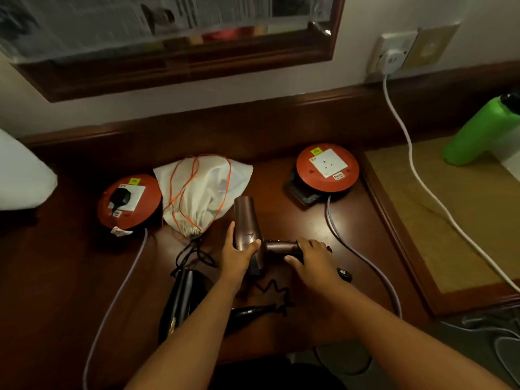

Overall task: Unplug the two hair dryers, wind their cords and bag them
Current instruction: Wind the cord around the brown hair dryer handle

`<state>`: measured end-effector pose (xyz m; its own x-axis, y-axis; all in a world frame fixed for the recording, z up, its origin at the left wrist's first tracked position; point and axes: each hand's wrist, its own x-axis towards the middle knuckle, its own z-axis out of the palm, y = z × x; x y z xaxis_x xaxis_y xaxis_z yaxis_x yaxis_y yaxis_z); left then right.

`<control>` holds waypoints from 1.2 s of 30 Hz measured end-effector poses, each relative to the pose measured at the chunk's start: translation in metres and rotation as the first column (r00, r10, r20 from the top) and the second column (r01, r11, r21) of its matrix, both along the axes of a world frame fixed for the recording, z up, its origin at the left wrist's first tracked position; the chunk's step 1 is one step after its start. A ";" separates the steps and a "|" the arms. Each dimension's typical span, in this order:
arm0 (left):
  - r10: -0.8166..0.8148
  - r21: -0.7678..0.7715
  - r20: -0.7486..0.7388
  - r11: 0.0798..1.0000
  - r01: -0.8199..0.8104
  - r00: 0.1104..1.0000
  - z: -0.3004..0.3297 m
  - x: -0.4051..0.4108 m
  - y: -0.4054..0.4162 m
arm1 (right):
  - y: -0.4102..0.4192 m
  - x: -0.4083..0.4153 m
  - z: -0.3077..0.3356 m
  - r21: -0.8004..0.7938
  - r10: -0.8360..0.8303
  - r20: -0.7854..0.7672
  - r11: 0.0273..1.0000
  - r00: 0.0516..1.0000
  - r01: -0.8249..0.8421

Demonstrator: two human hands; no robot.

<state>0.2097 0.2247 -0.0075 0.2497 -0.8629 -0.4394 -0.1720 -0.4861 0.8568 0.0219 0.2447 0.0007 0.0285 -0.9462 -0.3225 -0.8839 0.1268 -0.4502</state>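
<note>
My left hand (239,250) wraps the barrel of the bronze hair dryer (249,235), thumb on its right side, fingers curled round the left. My right hand (308,256) grips its handle, which juts out toward 3 o'clock, knuckles up. Both forearms reach in from 6 o'clock over the dark wooden desk (56,277).

The dryer is smooth, metallic, a tapering cylinder pointing to 12 o'clock. Its black cord (277,294) kinks in zigzags on the desk just below my hands, and a black plug (344,274) lies at 4 o'clock of my right hand. A second, black hair dryer (183,296) lies at 7 o'clock, partly under my left forearm, glossy and long.

At 11 o'clock sits a soft white cloth bag (202,190) with a thin orange drawstring (194,175) looped over it. Round red socket reels flank it: the left reel (129,204) has a black plug in it, the right reel (327,170) shows a bare socket. Pale cables run from both toward me.

The raised desk edge at 3 o'clock borders a tan mat (450,220), with a green bottle (481,130) beyond.
</note>
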 end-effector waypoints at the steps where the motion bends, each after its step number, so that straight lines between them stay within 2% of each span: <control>1: -0.007 0.008 0.004 1.000 0.007 1.000 -0.003 0.000 0.000 | 0.001 -0.001 -0.003 0.009 -0.004 0.019 1.000 1.000 0.004; 7: -0.019 0.045 -0.048 0.999 0.021 0.999 -0.021 0.004 -0.003 | 0.001 -0.001 -0.015 -0.036 -0.019 0.065 0.999 0.998 0.021; 13: -0.042 0.068 -0.083 0.997 0.048 0.996 -0.032 0.009 -0.013 | 0.003 0.010 -0.022 -0.010 0.145 -0.160 0.989 0.976 -0.149; 16: -0.068 0.108 -0.046 0.991 0.073 0.997 -0.034 0.012 -0.019 | 0.002 0.016 -0.026 0.009 0.183 -0.244 0.982 0.952 -0.186; 22: -0.142 0.107 0.064 0.985 0.135 0.988 -0.052 0.018 -0.031 | -0.012 0.016 -0.027 0.014 0.233 -0.349 0.970 0.908 -0.243; 27: -0.177 0.050 0.081 0.984 0.173 0.981 -0.055 0.019 -0.036 | -0.039 0.007 -0.019 0.064 0.291 -0.434 0.954 0.853 -0.293; 31: -0.180 0.032 0.082 0.983 0.178 0.980 -0.054 0.018 -0.037 | -0.058 -0.007 -0.016 0.175 0.371 -0.375 0.928 0.850 -0.328; 36: -0.177 0.025 0.084 0.984 0.175 0.981 -0.055 0.017 -0.037 | -0.060 -0.014 -0.017 0.178 0.400 -0.323 0.916 0.858 -0.360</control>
